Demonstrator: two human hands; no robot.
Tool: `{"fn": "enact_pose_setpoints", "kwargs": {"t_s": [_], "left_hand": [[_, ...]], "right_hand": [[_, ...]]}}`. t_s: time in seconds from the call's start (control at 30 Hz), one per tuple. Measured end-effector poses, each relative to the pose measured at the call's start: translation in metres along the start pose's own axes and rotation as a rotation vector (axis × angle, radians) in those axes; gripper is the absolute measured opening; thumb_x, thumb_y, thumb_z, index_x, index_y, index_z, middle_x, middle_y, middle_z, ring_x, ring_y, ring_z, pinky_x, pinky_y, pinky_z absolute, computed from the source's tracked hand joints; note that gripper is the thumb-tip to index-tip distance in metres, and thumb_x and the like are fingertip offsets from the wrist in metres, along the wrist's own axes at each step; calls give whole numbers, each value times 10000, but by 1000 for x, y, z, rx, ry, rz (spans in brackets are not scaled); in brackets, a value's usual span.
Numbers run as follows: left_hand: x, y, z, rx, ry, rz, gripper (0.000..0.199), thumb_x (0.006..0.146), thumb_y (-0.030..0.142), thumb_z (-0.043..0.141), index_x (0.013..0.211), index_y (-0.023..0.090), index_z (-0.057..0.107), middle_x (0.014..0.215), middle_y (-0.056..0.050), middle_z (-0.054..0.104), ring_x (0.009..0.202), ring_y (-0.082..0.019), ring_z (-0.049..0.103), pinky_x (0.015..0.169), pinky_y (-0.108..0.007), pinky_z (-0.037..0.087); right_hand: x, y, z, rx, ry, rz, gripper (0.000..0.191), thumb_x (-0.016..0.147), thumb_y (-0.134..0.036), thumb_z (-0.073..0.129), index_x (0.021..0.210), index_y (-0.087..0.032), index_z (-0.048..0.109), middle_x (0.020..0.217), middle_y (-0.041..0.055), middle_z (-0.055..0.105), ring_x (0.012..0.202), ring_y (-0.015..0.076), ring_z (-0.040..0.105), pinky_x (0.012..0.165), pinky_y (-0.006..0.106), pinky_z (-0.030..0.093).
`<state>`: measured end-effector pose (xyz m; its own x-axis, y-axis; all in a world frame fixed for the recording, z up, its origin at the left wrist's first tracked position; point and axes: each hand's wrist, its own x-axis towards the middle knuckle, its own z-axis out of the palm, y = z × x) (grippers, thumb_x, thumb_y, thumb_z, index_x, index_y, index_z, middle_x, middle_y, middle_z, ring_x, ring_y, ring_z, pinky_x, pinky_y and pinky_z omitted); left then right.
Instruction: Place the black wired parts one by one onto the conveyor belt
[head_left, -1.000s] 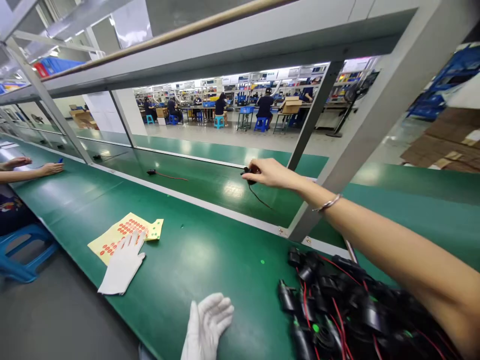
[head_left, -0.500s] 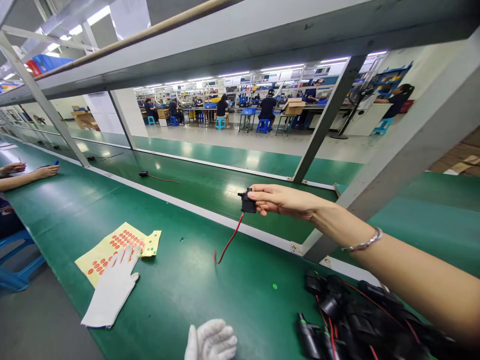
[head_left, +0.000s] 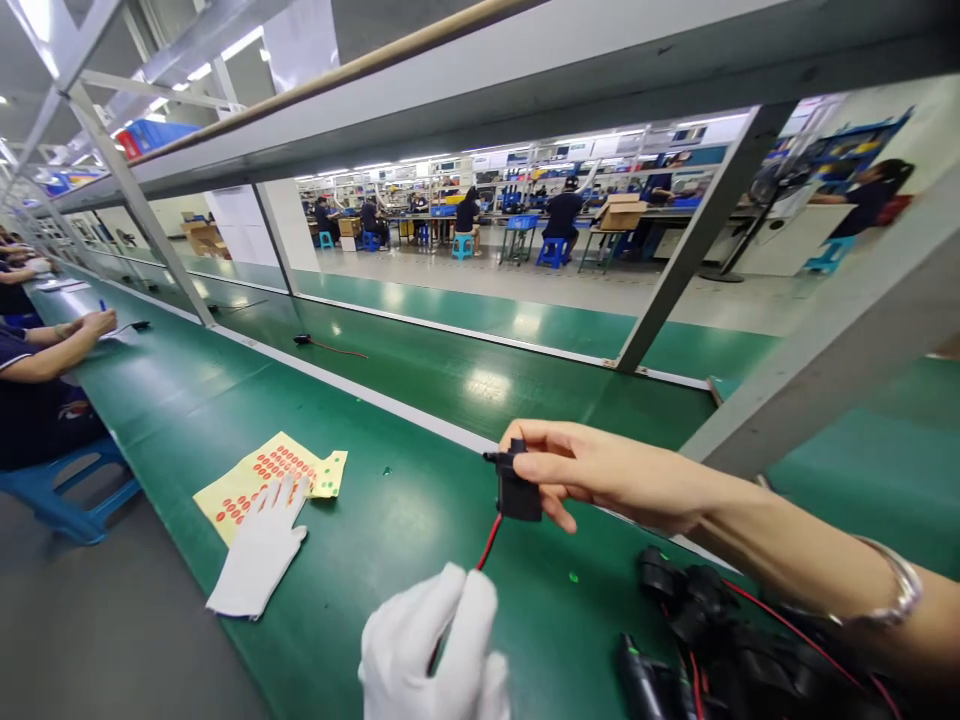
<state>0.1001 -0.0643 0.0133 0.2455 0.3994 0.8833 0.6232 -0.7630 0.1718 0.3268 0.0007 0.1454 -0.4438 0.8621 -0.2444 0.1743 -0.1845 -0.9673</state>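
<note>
Bare, with a bracelet at the wrist, my right hand grips a small black device between thumb and fingers above the green bench. A red wire hangs from the device down to my left hand. That hand wears a white glove, and its fingers are closed on the wire; the wire's far end is hidden. At the lower right lies a pile of black devices with red wires, beneath my right forearm.
An empty white glove lies partly over a yellow sticker sheet. Another black device lies beyond the white rail. Metal posts rise behind the bench. A person works at the far left beside a blue stool.
My right hand has brought the black device lower and closer. My left hand has risen from the bottom edge and closed on the red wire. The view has shifted slightly to the left.
</note>
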Motion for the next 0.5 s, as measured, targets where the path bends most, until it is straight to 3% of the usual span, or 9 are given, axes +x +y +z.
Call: {"fn": "enact_pose_setpoints", "kwargs": {"t_s": [0.13, 0.2, 0.3, 0.5], "left_hand": [[47, 9, 1, 137, -56, -20, 292, 990, 292, 443, 1132, 220, 689, 887, -88, 768, 705, -202, 714, 630, -317, 469], [59, 16, 1, 121, -87, -52, 240, 956, 194, 475, 1044, 215, 697, 683, -23, 711, 509, -160, 620, 503, -303, 373], [64, 21, -2, 71, -139, -23, 188, 878, 83, 542, 864, 203, 685, 471, 56, 539, 362, -131, 439, 423, -320, 240], [56, 22, -7, -43, -188, -86, 295, 923, 113, 477, 666, 224, 569, 489, 34, 527, 426, -139, 420, 478, -309, 282]], "right_hand": [[-5, 11, 22, 65, -77, 78, 492, 808, -618, 732, 884, -183, 516, 693, -48, 623, 510, 70, 542, 585, 242, 396], [-8, 15, 30, 72, -88, 95, 476, 824, -610, 722, 890, -185, 519, 646, -60, 606, 505, 77, 532, 616, 255, 400], [-14, 19, 37, 58, -87, 92, 420, 853, -562, 717, 885, -189, 525, 617, -67, 599, 519, 84, 516, 672, 271, 401], [-21, 21, 44, 7, -61, 79, 402, 869, -550, 703, 869, -198, 509, 577, -85, 570, 513, 84, 485, 655, 261, 364]]}}
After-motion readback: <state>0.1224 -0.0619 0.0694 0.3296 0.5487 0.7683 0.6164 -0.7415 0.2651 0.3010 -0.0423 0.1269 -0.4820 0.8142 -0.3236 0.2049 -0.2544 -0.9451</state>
